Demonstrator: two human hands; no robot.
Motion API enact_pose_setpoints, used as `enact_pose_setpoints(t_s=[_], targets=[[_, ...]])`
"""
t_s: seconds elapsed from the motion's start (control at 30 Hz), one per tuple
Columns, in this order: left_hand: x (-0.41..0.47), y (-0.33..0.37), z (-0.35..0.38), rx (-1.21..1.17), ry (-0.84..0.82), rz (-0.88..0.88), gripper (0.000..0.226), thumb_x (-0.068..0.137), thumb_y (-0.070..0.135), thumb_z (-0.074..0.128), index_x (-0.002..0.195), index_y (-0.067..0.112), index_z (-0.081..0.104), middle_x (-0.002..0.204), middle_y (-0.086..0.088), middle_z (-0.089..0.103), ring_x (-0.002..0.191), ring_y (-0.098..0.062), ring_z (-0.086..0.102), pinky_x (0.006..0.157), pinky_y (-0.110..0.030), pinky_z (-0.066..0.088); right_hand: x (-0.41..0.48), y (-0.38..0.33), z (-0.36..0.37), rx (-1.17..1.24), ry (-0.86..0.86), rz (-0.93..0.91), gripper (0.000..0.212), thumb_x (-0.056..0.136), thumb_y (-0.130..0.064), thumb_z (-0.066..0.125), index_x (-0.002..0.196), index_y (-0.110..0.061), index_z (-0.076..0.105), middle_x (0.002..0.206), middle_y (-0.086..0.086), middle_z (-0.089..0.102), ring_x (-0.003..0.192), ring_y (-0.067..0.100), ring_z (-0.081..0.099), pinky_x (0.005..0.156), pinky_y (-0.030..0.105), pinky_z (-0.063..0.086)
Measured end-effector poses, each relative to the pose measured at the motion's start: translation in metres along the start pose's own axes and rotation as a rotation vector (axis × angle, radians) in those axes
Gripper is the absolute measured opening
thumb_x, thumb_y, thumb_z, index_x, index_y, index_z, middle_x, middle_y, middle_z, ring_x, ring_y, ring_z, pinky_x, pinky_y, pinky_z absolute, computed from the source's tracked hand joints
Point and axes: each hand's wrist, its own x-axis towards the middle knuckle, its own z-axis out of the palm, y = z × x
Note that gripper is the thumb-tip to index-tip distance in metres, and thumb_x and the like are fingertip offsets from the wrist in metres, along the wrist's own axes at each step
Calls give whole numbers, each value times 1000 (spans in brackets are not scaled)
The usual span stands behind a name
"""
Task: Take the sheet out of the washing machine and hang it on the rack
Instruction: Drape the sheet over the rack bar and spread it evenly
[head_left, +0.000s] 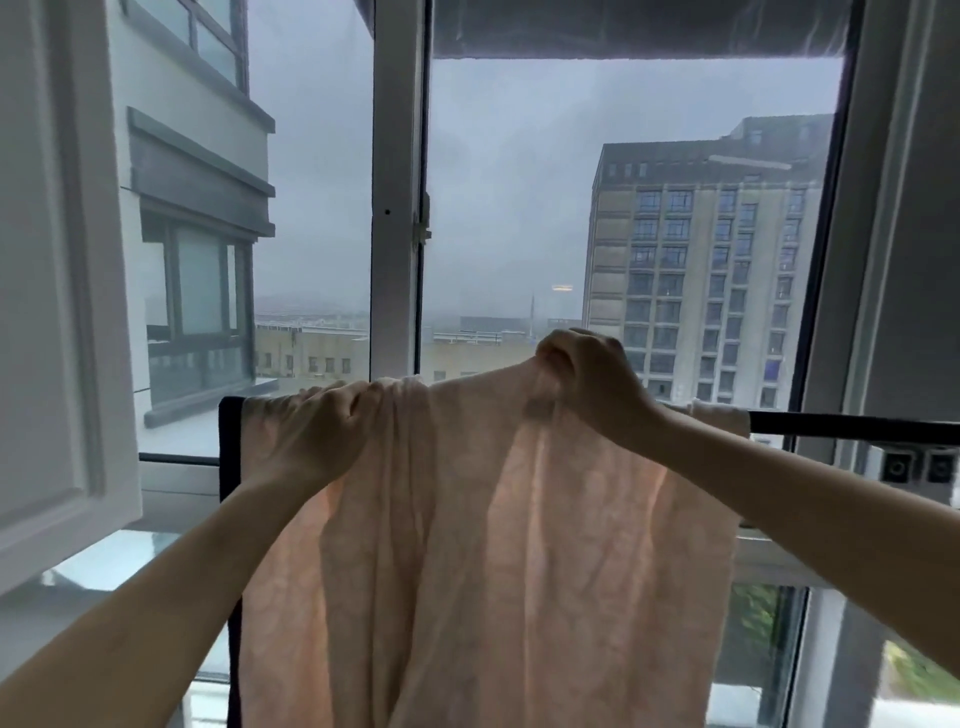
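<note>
The fingers (558, 358) of the right hand (592, 382) are curled and pinch the top edge of the pink sheet (493, 545), holding it a little above the black bar of the rack (852, 422). The left hand (317, 431) grips a bunched fold of the same edge, at the height of the bar. Below both hands the sheet hangs down in front of the window (397, 208).
</note>
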Motion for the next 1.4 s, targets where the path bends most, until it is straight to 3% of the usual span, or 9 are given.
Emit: enact_pose_setpoints(t_s=[0.07, 0.17, 0.3, 0.43, 0.6, 0.83, 0.97, 1.23, 1.4], targets=[[-1, 15, -1, -45, 34, 14, 61, 90, 68, 30, 110, 25, 68, 115, 0, 64, 110, -25, 55, 100, -44, 39, -5, 12, -18, -46, -4, 40, 14, 91, -5, 56, 95, -5, 69, 94, 11, 70, 87, 24, 63, 76, 21, 39], [1, 38, 1, -36, 183, 83, 25, 91, 37, 62, 96, 15, 72, 106, 0, 63, 102, -21, 51, 87, -36, 40, -11, 26, -40, -165, -51, 92, 16, 87, -4, 54, 93, -7, 69, 91, 13, 70, 87, 28, 65, 79, 30, 49], [8, 60, 0, -13, 220, 176, 7, 86, 14, 69, 88, 13, 75, 95, -3, 66, 95, -22, 55, 79, -32, 44, -14, 23, -47, -294, -265, 220, 20, 84, -16, 49, 89, -14, 67, 88, 12, 70, 84, 29, 65, 75, 39, 55], [10, 67, -2, 42, 55, 287, 16, 89, 14, 63, 101, 15, 74, 103, -3, 71, 97, -19, 59, 87, -37, 51, -8, -7, -27, -204, -231, 47, 25, 91, -28, 50, 103, -15, 67, 109, 10, 67, 103, 26, 57, 87, 41, 49], [14, 48, -19, 5, -16, 120, 27, 93, 20, 58, 117, 11, 66, 120, -9, 65, 106, -24, 62, 92, -33, 49, 3, -42, 13, -160, -352, -110, 45, 92, -48, 51, 123, -16, 57, 120, 7, 62, 113, 25, 52, 91, 42, 48], [9, 0, -25, -20, -172, 15, 26, 99, 14, 43, 111, 12, 66, 108, -10, 69, 98, -25, 63, 91, -41, 50, 20, -71, 59, -89, -420, -165, 48, 88, -50, 60, 111, -8, 58, 106, 9, 63, 91, 26, 60, 74, 37, 50], [6, -12, -20, 76, -204, 82, 30, 101, 32, 40, 119, 23, 62, 109, 0, 66, 102, -21, 61, 92, -41, 48, 25, -73, 74, -105, -459, -142, 34, 90, -45, 59, 90, -11, 57, 88, 8, 61, 70, 22, 52, 51, 27, 34], [0, 1, -4, 370, -94, 112, 40, 101, 50, 19, 96, 26, 50, 87, 7, 47, 93, -20, 52, 74, -34, 26, 27, -52, 55, 28, -322, -126, 27, 91, -36, 61, 79, -14, 72, 53, -15, 43, 59, 16, 49, 59, 31, 41], [2, -4, 1, 374, -90, 113, 60, 89, 65, 2, 104, 34, 50, 87, 8, 46, 91, -21, 51, 83, -37, 34, 26, -23, 15, -16, -194, -117, 31, 93, -34, 60, 80, -10, 73, 73, 8, 71, 69, 22, 63, 63, 30, 42]])
